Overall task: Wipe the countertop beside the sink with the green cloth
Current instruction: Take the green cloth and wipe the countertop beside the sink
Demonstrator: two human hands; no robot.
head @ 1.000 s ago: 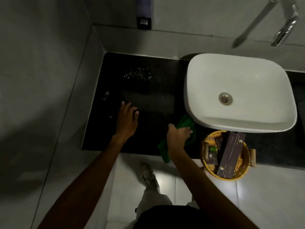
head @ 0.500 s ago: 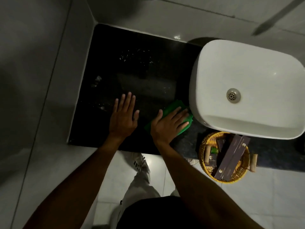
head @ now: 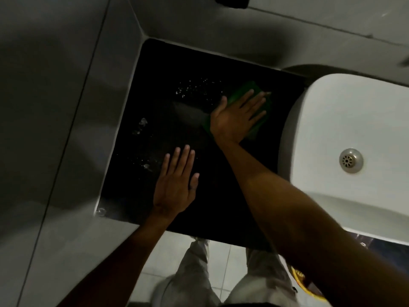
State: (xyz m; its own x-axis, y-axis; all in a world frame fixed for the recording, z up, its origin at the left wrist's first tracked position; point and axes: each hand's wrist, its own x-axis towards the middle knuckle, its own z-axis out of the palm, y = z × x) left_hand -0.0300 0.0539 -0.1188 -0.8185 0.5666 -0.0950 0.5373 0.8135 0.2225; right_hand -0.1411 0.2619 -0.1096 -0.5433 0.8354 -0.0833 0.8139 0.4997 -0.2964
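Note:
The black countertop lies left of the white sink. A folded green cloth rests flat on the counter's far right part, close to the sink's left wall. My right hand lies palm down on the cloth with fingers spread, covering most of it. My left hand rests flat on the bare counter near the front edge, fingers apart, holding nothing. Water drops glisten just left of the cloth.
Grey tiled walls close in the counter on the left and at the back. More drops sit near the left edge. A yellow wicker basket peeks out under my right arm. Floor tiles and my legs show below.
My right hand has slid the green cloth away from the front edge toward the back of the counter, alongside the sink. The left hand stays flat in place. The view has shifted right and closer.

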